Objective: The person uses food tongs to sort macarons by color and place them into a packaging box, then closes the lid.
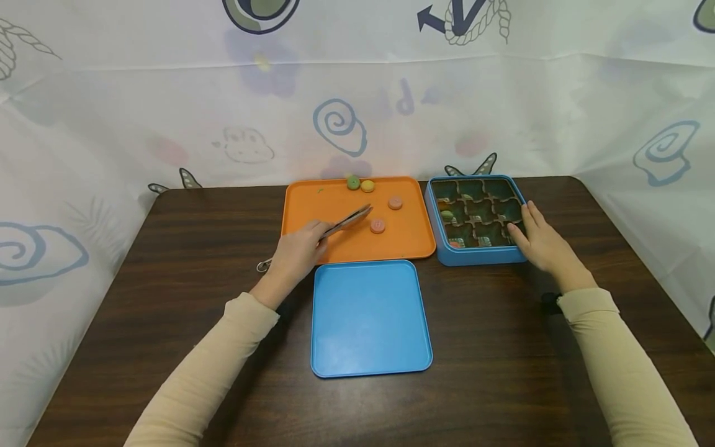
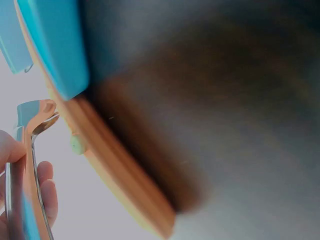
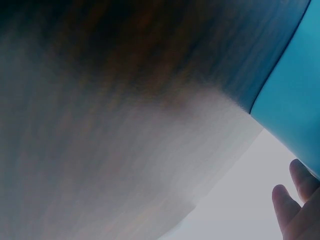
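Note:
My left hand (image 1: 300, 248) holds a pair of metal tongs (image 1: 349, 220), their tips over the orange tray (image 1: 296, 211). No piece shows between the tips. Two pink round pieces (image 1: 377, 226) lie near them on the tray, which also bears a green round piece (image 1: 353, 182) and a yellow one (image 1: 367, 185) at its far edge. My right hand (image 1: 544, 245) grips the right side of a blue box (image 1: 480, 256), thumb over the rim and fingers along the outside. Inside, a divided insert (image 1: 481, 211) holds a few coloured pieces in its left-hand compartments.
A shallow blue tray (image 1: 370, 320) lies in front of the orange one on the dark wooden table (image 1: 480, 372). Behind the table hangs a white printed cloth (image 1: 391, 136). The box stands close beside the orange tray's right edge.

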A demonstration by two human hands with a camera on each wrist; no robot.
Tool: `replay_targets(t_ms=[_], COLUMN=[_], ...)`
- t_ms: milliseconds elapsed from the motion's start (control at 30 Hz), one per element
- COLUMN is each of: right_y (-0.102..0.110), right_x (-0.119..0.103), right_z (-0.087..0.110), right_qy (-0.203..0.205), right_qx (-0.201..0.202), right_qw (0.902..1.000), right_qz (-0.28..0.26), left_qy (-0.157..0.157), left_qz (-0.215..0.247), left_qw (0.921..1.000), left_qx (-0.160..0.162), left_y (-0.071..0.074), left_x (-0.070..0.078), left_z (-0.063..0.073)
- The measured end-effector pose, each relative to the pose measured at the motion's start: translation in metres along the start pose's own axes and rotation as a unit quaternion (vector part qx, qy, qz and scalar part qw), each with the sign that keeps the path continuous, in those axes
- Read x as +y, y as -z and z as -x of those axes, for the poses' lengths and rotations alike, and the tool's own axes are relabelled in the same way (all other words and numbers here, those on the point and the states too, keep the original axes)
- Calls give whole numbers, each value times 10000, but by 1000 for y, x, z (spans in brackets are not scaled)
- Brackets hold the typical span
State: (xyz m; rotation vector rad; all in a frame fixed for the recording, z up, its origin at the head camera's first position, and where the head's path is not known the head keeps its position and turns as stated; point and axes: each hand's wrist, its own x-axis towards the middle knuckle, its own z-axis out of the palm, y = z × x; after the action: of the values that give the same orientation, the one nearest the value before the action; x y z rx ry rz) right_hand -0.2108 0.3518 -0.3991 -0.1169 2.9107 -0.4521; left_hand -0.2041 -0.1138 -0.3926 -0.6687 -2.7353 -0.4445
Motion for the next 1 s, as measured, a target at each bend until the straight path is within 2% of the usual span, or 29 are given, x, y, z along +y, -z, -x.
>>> replay_targets(t_ms=[233, 500, 733, 1000], right_y=[1, 2, 0, -1], right_x=[-2, -2, -2, -1], right_z=[2, 3, 2, 1], right_qy=[21, 77, 65, 71], right_qx=[38, 48, 77, 106], right_qw=[10000, 10000, 9999, 9999], right_qz=[-15, -17, -5, -12], left_qy=[-221, -555, -876, -982], left_qz=[-114, -169, 2, -277], left_qw=[9994, 9975, 9958, 9945], left_qx=[235, 394, 282, 238], left_y=[7, 14, 10, 1], left_x=[12, 45, 73, 102], left_z=[-16, -38, -59, -77])
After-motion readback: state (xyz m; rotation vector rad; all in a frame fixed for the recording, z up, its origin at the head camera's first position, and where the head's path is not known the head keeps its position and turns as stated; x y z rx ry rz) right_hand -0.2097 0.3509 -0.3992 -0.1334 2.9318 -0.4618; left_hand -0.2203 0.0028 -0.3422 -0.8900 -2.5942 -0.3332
